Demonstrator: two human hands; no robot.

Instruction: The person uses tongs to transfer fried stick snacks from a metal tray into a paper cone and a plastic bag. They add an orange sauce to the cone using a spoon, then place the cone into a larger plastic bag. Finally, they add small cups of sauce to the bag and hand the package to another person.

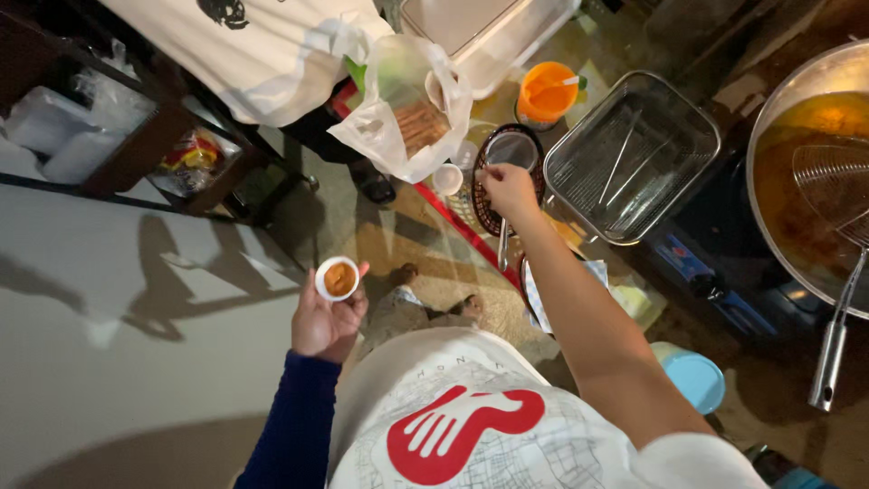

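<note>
My left hand (pixel 324 319) is held out in front of me, holding a small white cup (pixel 338 278) filled with orange-brown sauce. My right hand (pixel 509 190) reaches forward to the near rim of a dark round basket (pixel 534 172) that holds a clear round container (pixel 512 149). Its fingers are closed around a metal utensil (pixel 502 246), whose handle points back toward me under the wrist. The utensil's front end is hidden by the hand.
Another person in a white shirt (pixel 262 54) holds a plastic bag (pixel 398 109) over the counter. An orange cup (pixel 548 91), a wire-lined metal tray (pixel 634 154) and a big pan of oil (pixel 806 172) with a skimmer (pixel 837 335) lie to the right. A shelf (pixel 118 136) is on the left.
</note>
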